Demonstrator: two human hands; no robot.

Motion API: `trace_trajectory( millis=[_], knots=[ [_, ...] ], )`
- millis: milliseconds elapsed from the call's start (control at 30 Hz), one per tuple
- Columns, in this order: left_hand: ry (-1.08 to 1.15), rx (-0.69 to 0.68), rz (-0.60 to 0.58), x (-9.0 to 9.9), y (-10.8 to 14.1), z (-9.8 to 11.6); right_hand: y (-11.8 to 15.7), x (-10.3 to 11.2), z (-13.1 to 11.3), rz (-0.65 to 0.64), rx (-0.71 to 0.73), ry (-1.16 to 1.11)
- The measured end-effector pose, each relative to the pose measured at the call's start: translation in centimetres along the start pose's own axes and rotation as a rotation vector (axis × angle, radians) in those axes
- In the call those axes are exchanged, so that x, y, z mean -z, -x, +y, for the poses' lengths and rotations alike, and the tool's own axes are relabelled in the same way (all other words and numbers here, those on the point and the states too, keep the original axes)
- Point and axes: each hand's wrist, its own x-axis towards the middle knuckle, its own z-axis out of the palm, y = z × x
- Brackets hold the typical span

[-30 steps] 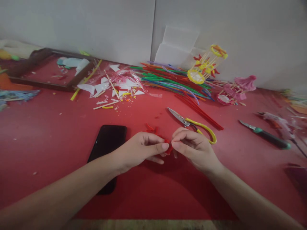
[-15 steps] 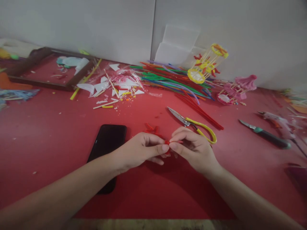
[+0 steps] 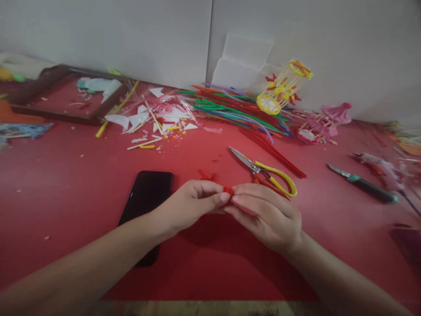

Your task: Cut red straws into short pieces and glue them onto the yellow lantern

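A small curled piece of red pipe cleaner [image 3: 228, 190] is pinched between my two hands above the red table. My left hand [image 3: 190, 204] grips it from the left with thumb and fingers, near a black phone [image 3: 149, 191]. From the other side my right hand [image 3: 269, 215] has its fingertips pressed to the same piece; part of it is hidden behind them. Short red pieces [image 3: 208, 175] lie just beyond my left fingers. Scissors [image 3: 253, 166] with yellow-covered handles rest just past my right hand.
Long coloured pipe cleaners [image 3: 237, 107] lie at the back, beside yellow [image 3: 279, 90] and pink [image 3: 324, 125] stick models. White scraps [image 3: 164, 116] and a dark wooden frame [image 3: 54, 112] are on the left. A knife [image 3: 365, 184] and glue gun [image 3: 378, 164] lie right.
My right hand has turned, its fingers now straighter and drawn together over the piece's right side. The thin red end that stuck out there no longer shows. My left hand has barely moved.
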Motion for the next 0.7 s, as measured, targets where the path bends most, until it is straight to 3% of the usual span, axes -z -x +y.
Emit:
trace_trajectory(
  millis=[233, 500, 633, 700],
  knots=[
    [0.027, -0.013, -0.068, 0.4, -0.1, -0.8, -0.3, 0.6, -0.5, -0.022, 0.086, 0.135],
    [-0.015, -0.023, -0.093, 0.1, 0.0, -0.3, -0.1, 0.6, -0.4, -0.042, 0.104, 0.099],
    [-0.241, -0.096, -0.036, -0.1, 0.1, 0.1, -0.3, 0.6, -0.2, -0.09, 0.138, 0.093],
    [-0.46, -0.186, 0.064, -0.1, 0.3, 0.4, -0.5, 0.9, 0.2, -0.102, 0.149, 0.115]
  ],
)
